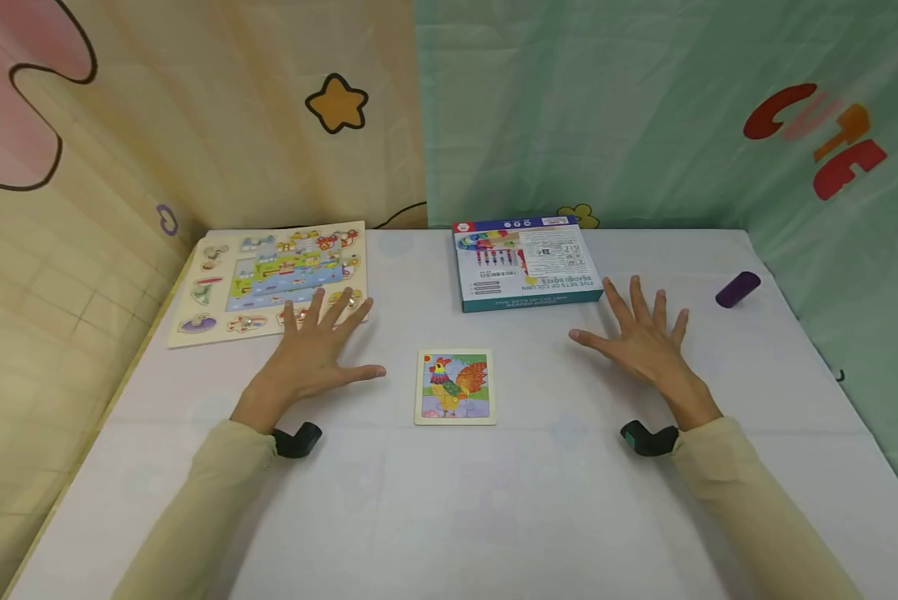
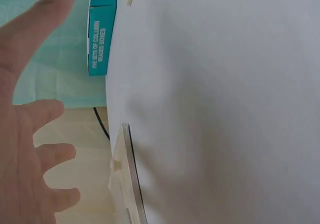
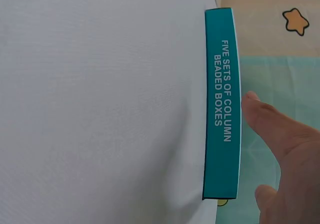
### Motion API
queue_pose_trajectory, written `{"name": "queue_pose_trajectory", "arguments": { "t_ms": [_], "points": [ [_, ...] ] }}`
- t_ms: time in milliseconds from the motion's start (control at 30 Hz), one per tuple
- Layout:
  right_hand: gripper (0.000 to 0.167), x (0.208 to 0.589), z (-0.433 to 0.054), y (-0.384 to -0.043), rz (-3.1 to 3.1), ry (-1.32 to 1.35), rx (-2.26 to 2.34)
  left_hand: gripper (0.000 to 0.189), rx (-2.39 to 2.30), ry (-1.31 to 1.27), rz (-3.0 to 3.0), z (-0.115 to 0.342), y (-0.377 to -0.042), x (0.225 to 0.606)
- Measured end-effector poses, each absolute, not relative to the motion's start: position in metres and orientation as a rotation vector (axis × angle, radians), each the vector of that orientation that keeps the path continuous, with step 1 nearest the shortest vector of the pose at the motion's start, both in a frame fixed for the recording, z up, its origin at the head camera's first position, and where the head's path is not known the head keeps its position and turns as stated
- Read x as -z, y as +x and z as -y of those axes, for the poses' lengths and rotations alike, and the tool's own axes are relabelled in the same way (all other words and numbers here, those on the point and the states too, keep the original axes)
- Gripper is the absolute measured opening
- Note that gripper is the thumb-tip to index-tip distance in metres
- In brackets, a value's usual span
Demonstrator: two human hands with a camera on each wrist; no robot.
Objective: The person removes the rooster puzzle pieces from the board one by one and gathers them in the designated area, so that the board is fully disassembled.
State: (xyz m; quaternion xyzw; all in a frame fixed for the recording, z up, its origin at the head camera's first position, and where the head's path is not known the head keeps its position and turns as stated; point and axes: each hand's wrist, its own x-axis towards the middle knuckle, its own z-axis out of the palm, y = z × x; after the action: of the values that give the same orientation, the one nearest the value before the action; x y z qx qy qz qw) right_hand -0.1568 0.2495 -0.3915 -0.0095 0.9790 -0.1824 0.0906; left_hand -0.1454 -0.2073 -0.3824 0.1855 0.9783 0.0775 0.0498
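My left hand is spread with straight fingers, held above the table, its fingertips overlapping the near edge of a wooden knob puzzle board in the head view. On the other side, my right hand is spread too, its fingertips near the right corner of a teal flat box printed "Five sets of column beaded boxes". Between the hands lies a small square rooster jigsaw puzzle in a pale frame. Neither hand holds anything. The left wrist view shows the left hand over the table, with the board's edge beyond.
A dark purple cylinder lies at the table's right side. On the knob board rests a smaller picture puzzle with a blue and green scene. A white cloth covers the table, and printed curtains hang behind and at both sides.
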Motion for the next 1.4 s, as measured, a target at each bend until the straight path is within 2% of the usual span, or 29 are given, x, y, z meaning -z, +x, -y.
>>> {"name": "queue_pose_trajectory", "arguments": {
  "t_ms": [167,533,667,900,1000,1100,1400],
  "points": [
    [0.11,0.391,-0.244,-0.159,-2.905,-0.052,0.576,0.1,-0.304,0.685,-2.935,0.195,-0.139,0.387],
    [0.104,0.396,-0.221,-0.162,-2.951,-0.258,0.693,0.071,-0.601,0.848,-2.749,0.175,-0.129,0.396],
    [0.091,0.399,-0.208,-0.163,-3.004,-0.352,0.752,0.065,-0.657,0.876,-2.728,0.171,-0.129,0.4],
    [0.05,0.399,-0.174,-0.152,-2.969,-0.509,0.91,0.06,-0.669,0.869,-2.719,0.166,-0.123,0.405],
    [0.038,0.397,-0.156,-0.145,-2.897,-0.566,0.951,0.059,-0.653,0.905,-2.745,0.164,-0.121,0.408],
    [0.034,0.392,-0.135,-0.144,-2.826,-0.642,0.935,0.059,-0.638,0.939,-2.774,0.163,-0.12,0.409],
    [0.039,0.392,-0.086,-0.15,-2.67,-0.734,0.777,0.053,-0.618,0.958,-2.789,0.161,-0.118,0.409]
  ]
}}
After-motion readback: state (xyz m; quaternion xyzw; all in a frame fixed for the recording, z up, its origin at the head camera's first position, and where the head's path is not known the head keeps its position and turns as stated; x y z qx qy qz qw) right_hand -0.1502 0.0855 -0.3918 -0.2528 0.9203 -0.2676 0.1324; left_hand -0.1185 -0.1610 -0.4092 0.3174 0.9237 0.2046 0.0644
